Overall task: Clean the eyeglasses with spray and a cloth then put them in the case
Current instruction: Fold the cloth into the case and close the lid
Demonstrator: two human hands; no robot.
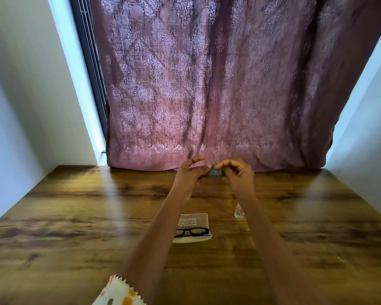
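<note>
Black-framed eyeglasses (191, 231) lie on a flat pale pouch (194, 220) with printed text, in the middle of the wooden table (75, 216). A small clear spray bottle (238, 211) stands to the right of the pouch, partly hidden by my right forearm. A white cloth (117, 292) with coloured spots and a zigzag edge shows at the bottom, left of my left arm. Both arms reach to the table's far edge. There my left hand (190, 171) and my right hand (238, 172) hold a small grey-green object (215, 172) between them; my right fingertips pinch its top.
A purple patterned curtain (218, 84) hangs right behind the table's far edge, close to my hands. White walls (20, 106) close in on the left and right. Bare wood lies on both sides of the pouch.
</note>
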